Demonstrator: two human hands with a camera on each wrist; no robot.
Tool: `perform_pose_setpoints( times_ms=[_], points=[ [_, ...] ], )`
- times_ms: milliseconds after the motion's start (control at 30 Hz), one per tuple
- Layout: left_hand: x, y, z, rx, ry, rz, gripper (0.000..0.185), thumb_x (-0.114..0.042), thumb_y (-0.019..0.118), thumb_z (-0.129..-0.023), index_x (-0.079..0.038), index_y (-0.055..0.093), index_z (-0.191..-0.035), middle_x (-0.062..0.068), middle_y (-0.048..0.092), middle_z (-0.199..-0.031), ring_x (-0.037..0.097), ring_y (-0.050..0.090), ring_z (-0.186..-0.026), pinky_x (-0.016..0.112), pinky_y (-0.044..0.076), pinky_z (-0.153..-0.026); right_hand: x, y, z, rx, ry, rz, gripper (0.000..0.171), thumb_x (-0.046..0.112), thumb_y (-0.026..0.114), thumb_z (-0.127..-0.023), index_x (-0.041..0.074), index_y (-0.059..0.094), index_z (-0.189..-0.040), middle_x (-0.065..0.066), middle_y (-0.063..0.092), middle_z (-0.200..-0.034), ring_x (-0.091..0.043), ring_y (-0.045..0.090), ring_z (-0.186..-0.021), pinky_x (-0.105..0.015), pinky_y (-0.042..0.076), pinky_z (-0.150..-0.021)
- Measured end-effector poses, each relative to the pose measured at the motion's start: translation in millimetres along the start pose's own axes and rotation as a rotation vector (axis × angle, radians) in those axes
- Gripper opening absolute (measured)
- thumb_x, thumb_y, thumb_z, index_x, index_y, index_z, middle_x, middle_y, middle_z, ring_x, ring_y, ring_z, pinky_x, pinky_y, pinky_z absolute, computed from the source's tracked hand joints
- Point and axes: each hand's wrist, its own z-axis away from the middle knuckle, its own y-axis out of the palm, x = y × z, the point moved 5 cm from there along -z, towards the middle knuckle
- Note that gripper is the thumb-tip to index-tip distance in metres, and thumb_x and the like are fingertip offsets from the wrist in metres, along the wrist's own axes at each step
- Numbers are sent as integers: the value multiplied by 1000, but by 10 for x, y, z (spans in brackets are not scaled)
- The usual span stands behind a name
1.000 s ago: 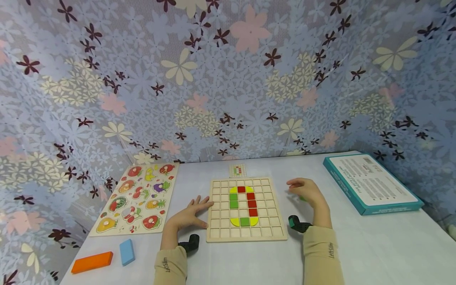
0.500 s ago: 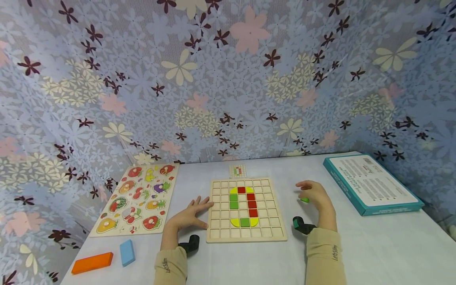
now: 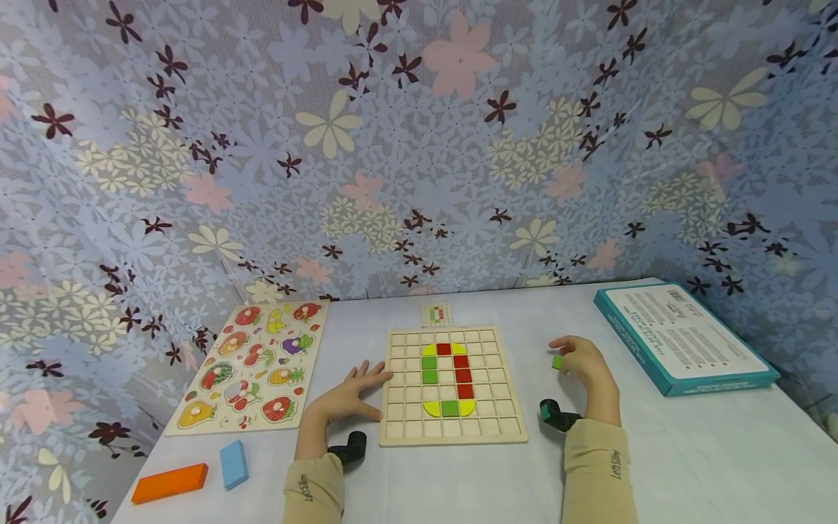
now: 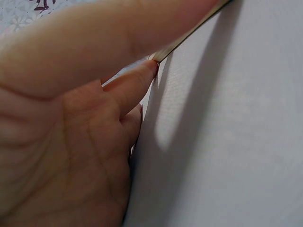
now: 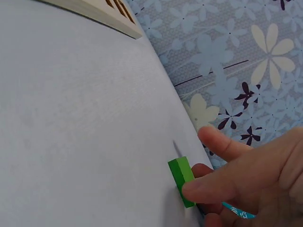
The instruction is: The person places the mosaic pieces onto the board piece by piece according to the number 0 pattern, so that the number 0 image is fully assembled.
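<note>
My left hand (image 3: pixel 347 397) lies beside a wooden grid board (image 3: pixel 452 442), fingers spread and straight. Its index finger and thumb touch the board's left edge. Red and green squares with yellow rounded corner pieces form a ring in the grid. Right of the board, my right hand (image 3: pixel 587 367) pinches a small green block (image 5: pixel 182 177) between thumb and fingers, raised over the white cloth. In the right wrist view the thumb covers the block's lower part. The left wrist view shows the left palm and fingers close to the cloth, with the board's edge at their tips.
Behind the board lies a small pattern card (image 3: pixel 436 314). A fruit puzzle board (image 3: pixel 219 428) lies left, with an orange block (image 3: pixel 169 483) and a blue block (image 3: pixel 233 464) before it. At right is a teal box (image 3: pixel 687 335). A flowered curtain (image 3: pixel 419 182) hangs behind.
The right hand has drawn away from the board, to the right and slightly nearer. The green block has turned and shows more between its fingers. The left hand has stayed put.
</note>
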Motion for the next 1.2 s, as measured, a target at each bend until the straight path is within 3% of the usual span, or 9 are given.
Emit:
perform_pose_setpoints(
  times_ms=[133, 600, 867, 1200],
  points=[
    [-9, 0, -3, 3, 2, -2, 81, -14, 79, -68, -15, 42, -140, 6, 18, -153, 35, -10, -140, 60, -5, -109, 12, -9, 13, -15, -18, 38, 53, -16, 53, -66, -5, 53, -118, -30, 46, -121, -36, 44, -98, -37, 44, -72],
    [-3, 4, 0, 9, -1, 8, 81, -14, 78, -68, -14, 42, -140, 6, 17, -153, 35, -10, -140, 60, -5, -109, 79, 41, 33, -34, -34, 39, 48, -9, 66, -70, -4, 55, -117, -26, 52, -110, -31, 49, -89, -35, 45, -70],
    [18, 10, -4, 7, -1, 15, 81, -13, 79, -68, -15, 43, -140, 7, 17, -153, 37, -10, -140, 62, -5, -108, 77, 64, 17, -38, -32, 29, 45, -3, 68, -74, -4, 54, -117, -26, 54, -108, -32, 52, -93, -40, 46, -76],
    [-7, -3, 0, 10, 6, -6, 81, -15, 78, -68, -15, 41, -140, 7, 17, -154, 36, -10, -140, 61, -5, -108, 121, 61, 11, -62, -26, -54, 42, 11, 66, -79, -3, 53, -116, -15, 56, -97, -18, 51, -74, -27, 44, -63]
  ],
)
